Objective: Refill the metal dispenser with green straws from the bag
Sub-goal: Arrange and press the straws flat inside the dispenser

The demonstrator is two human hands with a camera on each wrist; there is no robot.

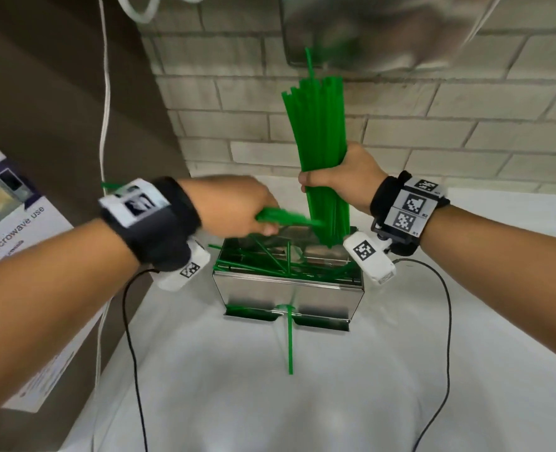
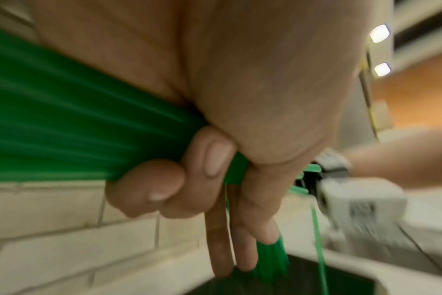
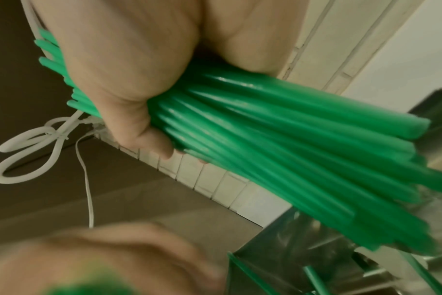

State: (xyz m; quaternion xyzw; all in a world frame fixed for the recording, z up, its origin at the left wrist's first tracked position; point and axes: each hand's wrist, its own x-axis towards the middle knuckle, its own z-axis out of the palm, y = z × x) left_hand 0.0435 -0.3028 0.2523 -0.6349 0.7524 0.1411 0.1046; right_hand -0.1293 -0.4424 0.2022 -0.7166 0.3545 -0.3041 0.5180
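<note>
The metal dispenser [image 1: 286, 290] stands open-topped on the white counter, with several green straws lying crosswise inside. My right hand [image 1: 341, 177] grips a thick upright bundle of green straws [image 1: 319, 125], whose lower ends reach into the opening. My left hand [image 1: 237, 207] holds a smaller bunch of straws [image 1: 286, 219] lying almost level over the dispenser's left side. In the left wrist view the fingers [image 2: 144, 189] curl round that bunch [image 2: 75, 129]. The right wrist view shows the big bundle [image 3: 277, 143] slanting down to the dispenser [image 3: 303, 251]. No bag is in view.
One straw [image 1: 290, 340] pokes out of the dispenser's front slot onto the counter [image 1: 302, 402]. A printed box [image 1: 12, 223] stands at the left edge. A white cable [image 1: 106, 93] hangs by the brick wall. A blurred metal thing [image 1: 368, 27] is mounted above.
</note>
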